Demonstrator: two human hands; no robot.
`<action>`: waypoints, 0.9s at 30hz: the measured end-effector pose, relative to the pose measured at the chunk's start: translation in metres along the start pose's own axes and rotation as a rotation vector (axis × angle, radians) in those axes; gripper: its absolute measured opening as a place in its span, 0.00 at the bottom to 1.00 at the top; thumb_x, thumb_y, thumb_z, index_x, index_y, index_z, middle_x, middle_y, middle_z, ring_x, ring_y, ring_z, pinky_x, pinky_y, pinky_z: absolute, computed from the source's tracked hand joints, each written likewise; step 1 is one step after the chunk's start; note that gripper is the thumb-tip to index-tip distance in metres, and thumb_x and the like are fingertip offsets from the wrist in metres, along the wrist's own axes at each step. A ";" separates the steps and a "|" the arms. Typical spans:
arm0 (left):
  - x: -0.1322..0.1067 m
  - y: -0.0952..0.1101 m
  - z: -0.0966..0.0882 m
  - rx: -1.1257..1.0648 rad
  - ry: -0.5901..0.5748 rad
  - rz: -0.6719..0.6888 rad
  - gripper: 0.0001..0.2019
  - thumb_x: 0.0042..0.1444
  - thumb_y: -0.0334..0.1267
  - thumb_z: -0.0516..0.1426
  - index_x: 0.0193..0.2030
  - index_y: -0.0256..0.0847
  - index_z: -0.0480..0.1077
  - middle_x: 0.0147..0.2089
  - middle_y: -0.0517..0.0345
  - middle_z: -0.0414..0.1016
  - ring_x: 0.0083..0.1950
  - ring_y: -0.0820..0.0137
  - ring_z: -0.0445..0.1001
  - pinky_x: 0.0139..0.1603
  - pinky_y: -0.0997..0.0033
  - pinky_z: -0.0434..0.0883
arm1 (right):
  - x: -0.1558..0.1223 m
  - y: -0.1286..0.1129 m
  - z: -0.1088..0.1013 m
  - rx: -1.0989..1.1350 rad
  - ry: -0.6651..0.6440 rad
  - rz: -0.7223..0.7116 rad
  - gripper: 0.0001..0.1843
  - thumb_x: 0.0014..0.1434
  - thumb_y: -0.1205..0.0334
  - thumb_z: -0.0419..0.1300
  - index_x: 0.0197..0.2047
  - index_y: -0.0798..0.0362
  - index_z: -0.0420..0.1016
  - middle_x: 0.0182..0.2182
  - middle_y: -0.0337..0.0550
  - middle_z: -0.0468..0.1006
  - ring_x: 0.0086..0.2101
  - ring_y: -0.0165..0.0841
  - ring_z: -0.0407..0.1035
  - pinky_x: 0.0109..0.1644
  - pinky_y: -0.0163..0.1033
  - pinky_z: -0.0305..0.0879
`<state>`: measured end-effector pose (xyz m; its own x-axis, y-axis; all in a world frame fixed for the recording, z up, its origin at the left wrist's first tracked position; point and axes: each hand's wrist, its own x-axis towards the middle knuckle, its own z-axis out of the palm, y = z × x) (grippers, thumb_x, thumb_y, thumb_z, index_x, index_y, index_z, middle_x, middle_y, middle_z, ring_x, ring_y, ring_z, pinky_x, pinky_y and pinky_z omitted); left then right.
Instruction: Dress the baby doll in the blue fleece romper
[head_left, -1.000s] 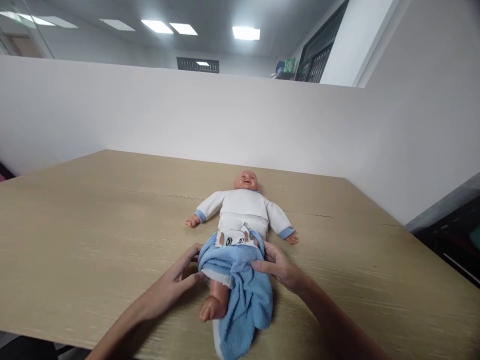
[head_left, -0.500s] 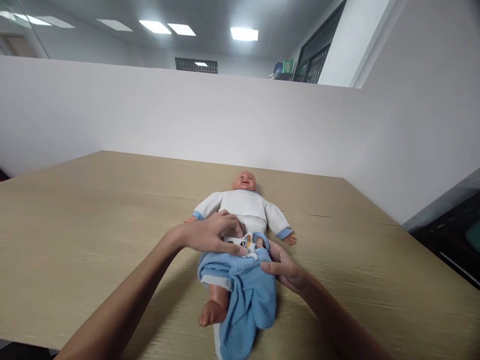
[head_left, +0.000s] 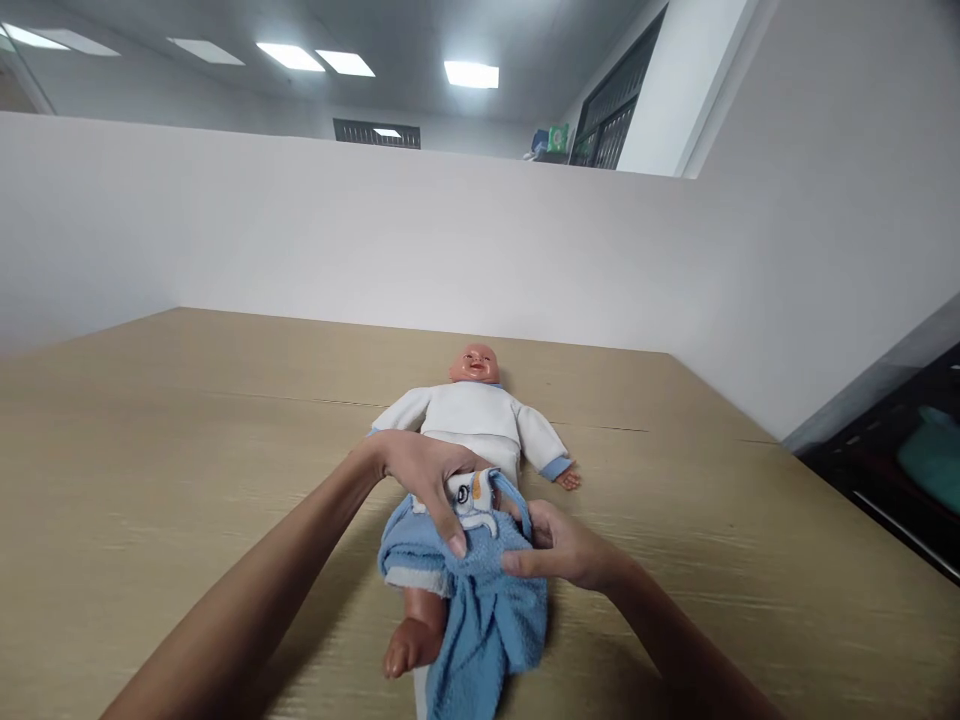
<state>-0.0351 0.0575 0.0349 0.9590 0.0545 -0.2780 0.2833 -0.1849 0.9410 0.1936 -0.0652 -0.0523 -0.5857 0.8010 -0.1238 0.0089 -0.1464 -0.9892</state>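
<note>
A baby doll (head_left: pixel 478 363) lies face up on the table, wearing a white long-sleeved top (head_left: pixel 471 412) with blue cuffs. Bunched around its legs are blue terry overalls (head_left: pixel 487 600) with a white bib. One bare foot (head_left: pixel 414 645) sticks out of the white-trimmed leg opening; the other foot is hidden in cloth. My left hand (head_left: pixel 431 480) bends over the bib, thumb stretched down its front, other fingers mostly hidden behind it. At the strap side, my right hand (head_left: pixel 559 548) pinches the overalls' edge, thumb on top and fingers inside by the strap.
The wooden table (head_left: pixel 225 400) has a seam running across it behind the doll. A white half wall (head_left: pixel 360 230) borders its far side. On the right, beyond the table edge, is a dark object (head_left: pixel 900 470) with something teal in it.
My left thumb has moved down over the blue cloth, and the fingers have slid behind the bib. My right hand stays at the strap side, its fingers now further inside the edge.
</note>
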 end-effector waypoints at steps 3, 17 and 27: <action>0.001 -0.010 -0.008 0.064 -0.046 -0.018 0.22 0.44 0.49 0.78 0.44 0.43 0.85 0.46 0.60 0.88 0.48 0.54 0.85 0.54 0.60 0.83 | 0.003 0.005 0.002 0.140 0.107 -0.084 0.28 0.63 0.42 0.71 0.60 0.48 0.80 0.47 0.40 0.83 0.48 0.36 0.76 0.57 0.39 0.70; 0.019 -0.038 -0.019 0.011 -0.172 0.112 0.26 0.53 0.43 0.76 0.57 0.40 0.80 0.56 0.58 0.85 0.58 0.58 0.82 0.60 0.69 0.79 | -0.011 0.002 -0.008 0.067 0.109 0.101 0.29 0.54 0.39 0.78 0.46 0.54 0.82 0.38 0.39 0.82 0.36 0.31 0.74 0.42 0.32 0.71; 0.018 -0.035 -0.019 0.107 -0.133 0.122 0.24 0.55 0.44 0.75 0.57 0.40 0.82 0.56 0.58 0.86 0.58 0.58 0.83 0.61 0.69 0.78 | -0.009 -0.006 -0.001 -0.038 0.188 0.114 0.30 0.63 0.36 0.70 0.56 0.51 0.83 0.44 0.42 0.85 0.45 0.38 0.77 0.50 0.39 0.74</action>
<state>-0.0281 0.0840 0.0009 0.9756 -0.1037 -0.1933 0.1569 -0.2854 0.9455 0.1996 -0.0712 -0.0450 -0.4179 0.8751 -0.2442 0.0991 -0.2232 -0.9697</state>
